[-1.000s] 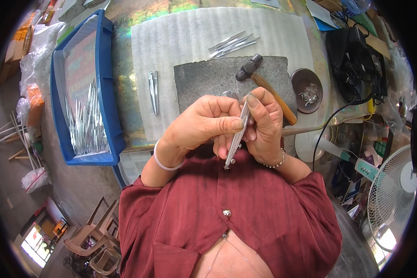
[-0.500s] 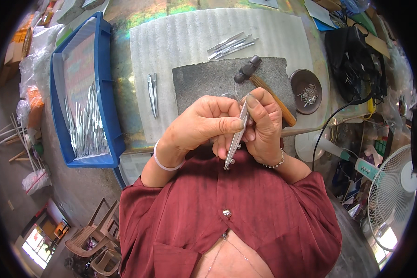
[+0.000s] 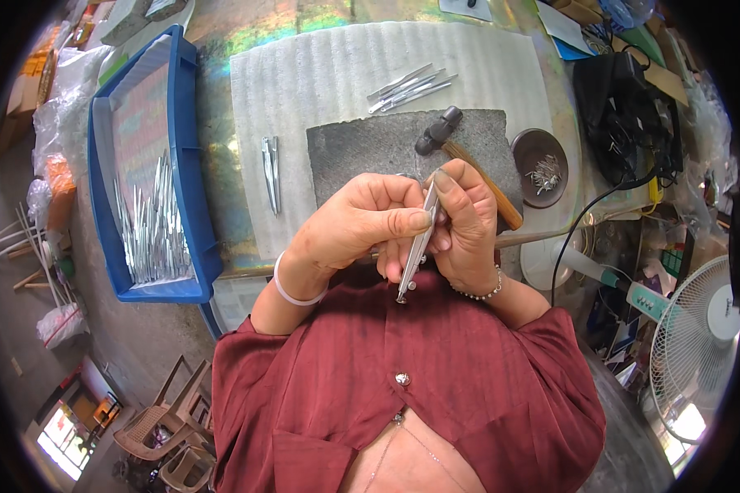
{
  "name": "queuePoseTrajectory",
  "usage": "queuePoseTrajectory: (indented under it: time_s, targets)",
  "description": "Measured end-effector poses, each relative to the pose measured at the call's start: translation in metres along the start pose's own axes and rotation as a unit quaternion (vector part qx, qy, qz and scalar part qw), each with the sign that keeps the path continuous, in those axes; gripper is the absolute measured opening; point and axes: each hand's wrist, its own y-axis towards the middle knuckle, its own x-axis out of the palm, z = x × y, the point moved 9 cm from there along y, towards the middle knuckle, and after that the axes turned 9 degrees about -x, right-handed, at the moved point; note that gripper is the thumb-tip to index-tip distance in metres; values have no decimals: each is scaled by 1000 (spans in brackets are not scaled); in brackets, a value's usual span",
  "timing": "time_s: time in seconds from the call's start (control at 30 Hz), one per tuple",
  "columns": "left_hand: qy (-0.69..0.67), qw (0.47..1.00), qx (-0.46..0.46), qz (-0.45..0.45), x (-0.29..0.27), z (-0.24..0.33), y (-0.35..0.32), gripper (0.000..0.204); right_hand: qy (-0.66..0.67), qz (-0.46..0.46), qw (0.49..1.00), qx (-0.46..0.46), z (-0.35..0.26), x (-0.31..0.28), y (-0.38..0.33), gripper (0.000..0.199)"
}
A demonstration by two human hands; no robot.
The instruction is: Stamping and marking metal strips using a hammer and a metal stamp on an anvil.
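Both hands hold a slim silver metal tool (image 3: 414, 264) with small round screw heads or knobs near its lower end, slanted in front of my chest. My left hand (image 3: 368, 215) pinches its middle between thumb and fingers. At the upper end, my right hand (image 3: 467, 215) is closed on it with thumb and forefinger; the fingers partly hide that tip. Just beyond the hands lies a dark stone slab (image 3: 358, 146), with a wooden-handled hammer (image 3: 487, 186) resting across its right side. A brown bowl (image 3: 556, 198) to the right holds several small metal pins (image 3: 545, 174).
A white foam sheet (image 3: 304, 70) covers the table under the slab. On it lie a pile of slim metal pieces (image 3: 411, 89) and a separate pair (image 3: 270, 174). At left, a blue tray (image 3: 191, 168) holds many more. A black bag (image 3: 621, 115) and fan (image 3: 699, 329) are at right.
The view has shifted a little, so the table things sit slightly lower. My hands keep nearly the same grip on the metal tool.
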Motion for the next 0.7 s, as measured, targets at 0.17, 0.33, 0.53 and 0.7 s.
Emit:
queuePoseTrajectory:
  time_s: [0.17,0.33,0.53,0.7]
  targets:
    - [-14,1000,1,-14,3,8,2,20,-19,0,1000,-8,-2,1,4,17]
    - [-9,999,1,-38,10,20,3,20,10,8,999,-32,-11,3,8,14]
    - [-5,999,-6,-43,10,24,6,20,-9,11,999,-44,-14,2,10,14]
    - [-12,999,-5,-50,9,27,9,21,-6,22,999,-37,-12,0,15,14]
